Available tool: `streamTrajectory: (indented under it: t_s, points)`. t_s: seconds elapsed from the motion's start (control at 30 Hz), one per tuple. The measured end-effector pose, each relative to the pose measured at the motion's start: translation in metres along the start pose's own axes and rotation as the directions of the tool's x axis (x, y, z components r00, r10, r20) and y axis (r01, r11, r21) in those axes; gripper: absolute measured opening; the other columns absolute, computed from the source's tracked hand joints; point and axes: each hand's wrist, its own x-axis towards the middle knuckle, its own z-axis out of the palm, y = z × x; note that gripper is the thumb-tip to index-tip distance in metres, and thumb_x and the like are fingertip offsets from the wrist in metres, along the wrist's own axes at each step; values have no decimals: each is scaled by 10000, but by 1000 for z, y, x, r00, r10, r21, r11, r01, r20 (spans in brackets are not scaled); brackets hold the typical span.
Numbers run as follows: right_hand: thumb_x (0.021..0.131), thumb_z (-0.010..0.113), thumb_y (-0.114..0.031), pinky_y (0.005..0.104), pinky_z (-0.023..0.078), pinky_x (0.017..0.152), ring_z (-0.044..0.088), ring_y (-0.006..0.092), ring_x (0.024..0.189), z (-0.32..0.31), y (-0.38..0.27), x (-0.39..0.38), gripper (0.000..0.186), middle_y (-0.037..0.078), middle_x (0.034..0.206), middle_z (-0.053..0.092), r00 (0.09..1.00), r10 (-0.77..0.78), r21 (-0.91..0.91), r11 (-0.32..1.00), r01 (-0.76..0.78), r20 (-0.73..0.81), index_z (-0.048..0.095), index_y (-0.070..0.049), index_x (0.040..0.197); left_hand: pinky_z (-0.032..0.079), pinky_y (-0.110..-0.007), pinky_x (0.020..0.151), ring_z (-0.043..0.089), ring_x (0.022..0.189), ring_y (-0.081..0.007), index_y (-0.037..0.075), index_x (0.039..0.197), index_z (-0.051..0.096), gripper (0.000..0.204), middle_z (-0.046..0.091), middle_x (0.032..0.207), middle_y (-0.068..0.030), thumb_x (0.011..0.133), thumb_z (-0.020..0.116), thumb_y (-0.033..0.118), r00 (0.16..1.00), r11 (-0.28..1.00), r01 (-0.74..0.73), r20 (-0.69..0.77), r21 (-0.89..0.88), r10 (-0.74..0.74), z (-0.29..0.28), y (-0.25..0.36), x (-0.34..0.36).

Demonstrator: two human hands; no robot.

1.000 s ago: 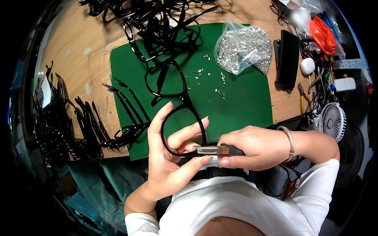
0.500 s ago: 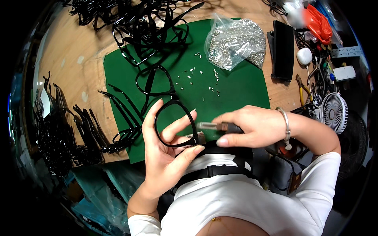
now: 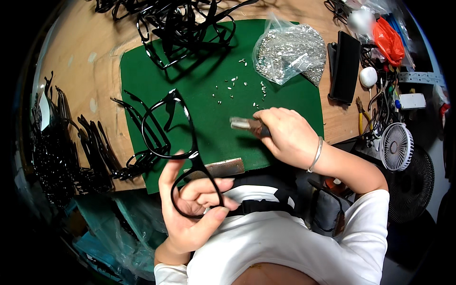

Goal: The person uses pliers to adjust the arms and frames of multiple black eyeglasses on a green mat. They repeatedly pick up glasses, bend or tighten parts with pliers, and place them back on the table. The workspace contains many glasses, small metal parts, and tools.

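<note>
My left hand (image 3: 187, 223) holds a glossy black glasses frame (image 3: 190, 121) upright along the mat's lower left, fingers curled around the lower rim. My right hand (image 3: 292, 137) grips a metal-headed hand tool with a dark handle (image 3: 242, 123), raised over the green mat (image 3: 228, 109), apart from the frame. A textured metal strip (image 3: 228, 166) lies at the mat's near edge, partly behind the frame. Small silvery pieces (image 3: 230, 88) are scattered on the mat below a plastic bag of more pieces (image 3: 278, 52).
Tangled black frames (image 3: 180, 26) heap at the back; more black parts (image 3: 61, 156) line the left. A black flat stand (image 3: 344, 66), yellow pliers (image 3: 361, 118), cables, red plastic bag (image 3: 387, 40) and white fan (image 3: 395, 146) occupy the right of the wooden table (image 3: 92, 80).
My right hand with the tool has moved away from the frame, upward onto the mat. My left hand has shifted left and down, carrying the frame with it.
</note>
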Motion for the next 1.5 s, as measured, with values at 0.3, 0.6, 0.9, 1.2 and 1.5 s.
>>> streamTrajectory:
  t_s: [0.3,0.6,0.9,1.2,1.5]
  points:
    - [631,605,-33,358,384,655,506,270,756,33,-4,22,224,105,749,484,997,-20,-50,999,17,-68,471,-32,811,510,-514,628,573,662,-342,52,991,397,369,477,922,-244,855,449,392,979,906,47,198,-420,40,-4,11,2]
    - [711,603,-76,324,426,631,554,228,697,-13,-21,14,159,110,745,543,993,117,382,918,-107,-4,501,-10,814,467,-215,674,601,779,-154,-40,1263,177,482,582,979,-156,844,416,-36,995,971,54,64,234,-71,14,-10,7]
    - [819,571,-144,174,392,430,469,32,489,-11,-47,-2,156,3,670,512,966,254,968,224,-116,57,475,-22,835,483,-273,742,571,876,-185,-11,1251,207,513,494,1062,-198,803,439,-100,997,946,-74,14,315,73,34,-33,18]
    - [806,600,-209,179,374,523,450,47,576,-31,-42,4,194,-15,660,492,901,158,914,-59,-401,405,503,-42,799,493,-281,753,546,911,-176,6,1246,217,512,483,1061,-198,794,428,-113,990,967,76,95,244,-102,26,-20,19]
    - [810,597,-218,181,381,516,458,44,566,-40,-41,6,212,-12,675,503,889,84,893,-72,-445,450,482,-41,836,474,-240,700,581,773,-138,18,1256,211,509,511,1037,-160,813,440,-82,963,973,230,147,1,-228,27,-6,20]
